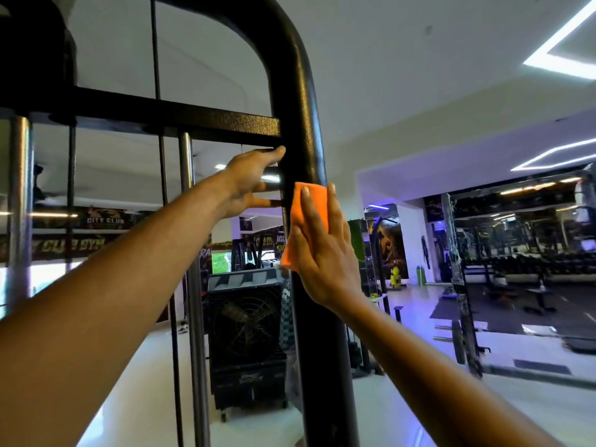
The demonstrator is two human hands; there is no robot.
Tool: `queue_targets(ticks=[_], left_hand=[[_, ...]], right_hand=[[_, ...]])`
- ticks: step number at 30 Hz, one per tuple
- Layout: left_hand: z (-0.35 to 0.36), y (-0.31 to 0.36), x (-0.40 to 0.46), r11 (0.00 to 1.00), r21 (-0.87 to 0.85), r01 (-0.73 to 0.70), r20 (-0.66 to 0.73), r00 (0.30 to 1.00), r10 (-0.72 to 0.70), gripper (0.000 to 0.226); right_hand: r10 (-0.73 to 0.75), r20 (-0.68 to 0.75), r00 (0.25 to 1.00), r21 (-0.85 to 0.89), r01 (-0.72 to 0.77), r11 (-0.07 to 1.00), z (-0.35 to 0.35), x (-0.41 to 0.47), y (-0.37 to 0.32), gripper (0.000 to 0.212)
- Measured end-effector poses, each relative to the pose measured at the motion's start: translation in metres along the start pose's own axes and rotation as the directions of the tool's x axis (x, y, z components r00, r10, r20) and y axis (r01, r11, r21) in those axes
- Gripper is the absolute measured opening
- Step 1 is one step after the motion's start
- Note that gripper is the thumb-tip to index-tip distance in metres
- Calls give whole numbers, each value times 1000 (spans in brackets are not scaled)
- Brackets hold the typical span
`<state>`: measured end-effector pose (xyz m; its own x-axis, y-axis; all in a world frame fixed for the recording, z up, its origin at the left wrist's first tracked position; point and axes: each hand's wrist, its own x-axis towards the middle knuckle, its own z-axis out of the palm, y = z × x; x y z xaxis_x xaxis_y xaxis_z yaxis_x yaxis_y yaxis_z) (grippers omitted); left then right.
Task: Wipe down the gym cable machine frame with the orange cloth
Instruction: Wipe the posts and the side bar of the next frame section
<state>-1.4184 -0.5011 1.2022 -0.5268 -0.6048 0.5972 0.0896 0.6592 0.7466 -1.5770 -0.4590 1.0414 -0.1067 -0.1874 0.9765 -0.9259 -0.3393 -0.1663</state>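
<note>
The cable machine's black upright post (303, 130) rises through the middle of the view and curves left at the top; a black crossbar (180, 119) joins it from the left. My right hand (322, 253) lies flat with straight fingers and presses the orange cloth (304, 214) against the post just below the crossbar. My left hand (248, 182) reaches to the post's left side under the crossbar, its fingers wrapped around the post's edge and partly hidden behind it.
Chrome guide rods (190, 253) and thin cables (156, 59) hang left of the post. A black floor fan unit (245, 337) stands behind the frame. A squat rack (458, 279), benches and mirrors fill the right background over a white floor.
</note>
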Motion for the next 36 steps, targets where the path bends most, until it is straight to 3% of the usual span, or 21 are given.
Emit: queue_targets(ticks=[6,10,12,19,22,25,32,36], left_hand=[[4,-4,0,999,9,-31,-17,999,31,38],[7,-21,-2,998,6,-66,-33,997,66,53],[9,-20,-5,997,4,-82,-30,996,82,48],[11,-9,-9,995,70,-76,-41,996,79,38],[12,-20,-14,996,50,-81,-15,997,81,41],[13,-30,-21,995,65,-74,17,997,73,42],[15,-31,-30,993,104,-49,3,999,49,49],[21,-46,-39,997,72,-31,-39,999,33,53]], right_hand=[[8,-9,1000,21,-8,1000,-8,68,-7,66],[2,0,1000,-2,-2,1000,-1,-4,-1,66],[9,24,1000,25,-9,1000,-1,-24,5,67],[47,-17,999,74,-46,996,-7,68,-8,67],[-14,-3,1000,-25,13,1000,-5,15,-5,67],[-39,55,998,5,38,999,-4,-34,7,67],[-16,8,1000,-26,16,1000,-4,28,-2,66],[4,16,1000,-26,-4,1000,2,-69,1,67]])
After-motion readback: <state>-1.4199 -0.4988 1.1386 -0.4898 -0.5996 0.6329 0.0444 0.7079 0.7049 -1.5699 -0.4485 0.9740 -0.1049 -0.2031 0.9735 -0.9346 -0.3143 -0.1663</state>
